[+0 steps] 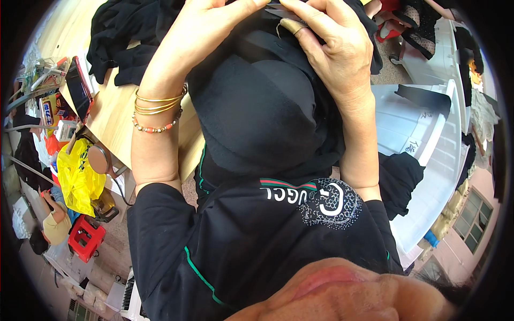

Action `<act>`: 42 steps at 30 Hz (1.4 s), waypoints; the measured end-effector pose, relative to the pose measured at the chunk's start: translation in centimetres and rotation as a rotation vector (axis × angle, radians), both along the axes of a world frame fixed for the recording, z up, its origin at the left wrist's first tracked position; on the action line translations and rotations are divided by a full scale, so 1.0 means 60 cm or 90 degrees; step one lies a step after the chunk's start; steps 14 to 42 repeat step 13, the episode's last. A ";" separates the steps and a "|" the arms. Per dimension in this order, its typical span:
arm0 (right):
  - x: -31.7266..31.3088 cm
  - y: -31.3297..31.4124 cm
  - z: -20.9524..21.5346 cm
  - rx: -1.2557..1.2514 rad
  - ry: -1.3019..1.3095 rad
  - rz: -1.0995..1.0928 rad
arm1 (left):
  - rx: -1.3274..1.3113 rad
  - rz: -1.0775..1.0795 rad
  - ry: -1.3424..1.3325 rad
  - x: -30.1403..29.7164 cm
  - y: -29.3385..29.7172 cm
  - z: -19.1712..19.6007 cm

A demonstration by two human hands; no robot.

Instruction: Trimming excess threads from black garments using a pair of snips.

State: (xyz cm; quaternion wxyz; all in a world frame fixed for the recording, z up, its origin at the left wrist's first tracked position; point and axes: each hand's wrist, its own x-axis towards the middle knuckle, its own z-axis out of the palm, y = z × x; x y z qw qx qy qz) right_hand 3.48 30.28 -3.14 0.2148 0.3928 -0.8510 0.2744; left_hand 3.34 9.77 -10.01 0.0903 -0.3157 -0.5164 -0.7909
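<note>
A black cloth (257,115) hangs in folds over my lap and rises to my hands at the top edge of the view. My left hand (227,12) is closed, its thumb and fingers pinched together at the cloth's upper part; the fingertips are partly cut off. Opposite it, my right hand (334,40) is closed around a small metal-bladed tool (277,7), likely thread snips, whose blades show between the two hands. A tan wrap (292,27) covers one finger of the right hand. More black cloth (126,40) lies bunched on the wooden table (110,115) at the left.
A dark red-edged phone (80,91) stands at the table's left edge. Beyond are a yellow plastic bag (80,174), a red stool (87,238) and a person (54,219). White plastic bins (399,125) with black cloth pieces (401,179) stand at my right.
</note>
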 end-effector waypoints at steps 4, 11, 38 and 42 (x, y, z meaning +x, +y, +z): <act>-0.007 0.008 -0.011 -0.007 0.009 -0.013 | -0.239 0.092 -0.385 0.021 0.003 0.060; -0.009 0.009 -0.010 -0.004 0.015 -0.001 | -0.286 0.063 -0.456 0.029 0.003 0.092; -0.010 0.011 -0.011 0.003 0.019 0.006 | -0.323 0.055 -0.437 0.026 0.002 0.083; -0.010 0.011 -0.011 0.003 0.019 0.006 | -0.323 0.055 -0.437 0.026 0.002 0.083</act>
